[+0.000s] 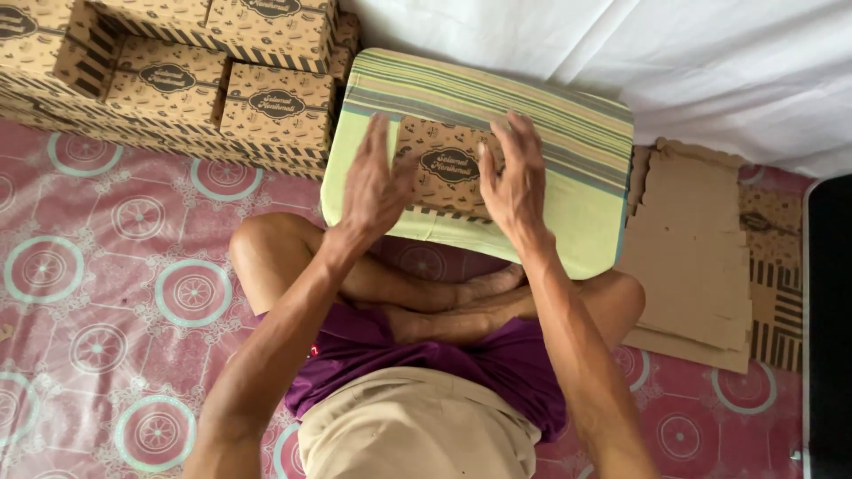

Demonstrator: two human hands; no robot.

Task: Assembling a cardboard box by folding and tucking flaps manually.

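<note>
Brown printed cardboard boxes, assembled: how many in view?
5: one brown printed cardboard box on the striped cushion between both hands; four stacked top left. More may be hidden.

A box point(448, 168) lies on a cushion point(568, 195), stacked boxes point(177, 80) to its left, seemingly flat cardboard point(692, 257) right.

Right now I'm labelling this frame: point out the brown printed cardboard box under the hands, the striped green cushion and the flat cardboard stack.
brown printed cardboard box point(448, 168), head view, top panel
striped green cushion point(581, 191), head view, right top
flat cardboard stack point(688, 257), head view, top sheet
</note>
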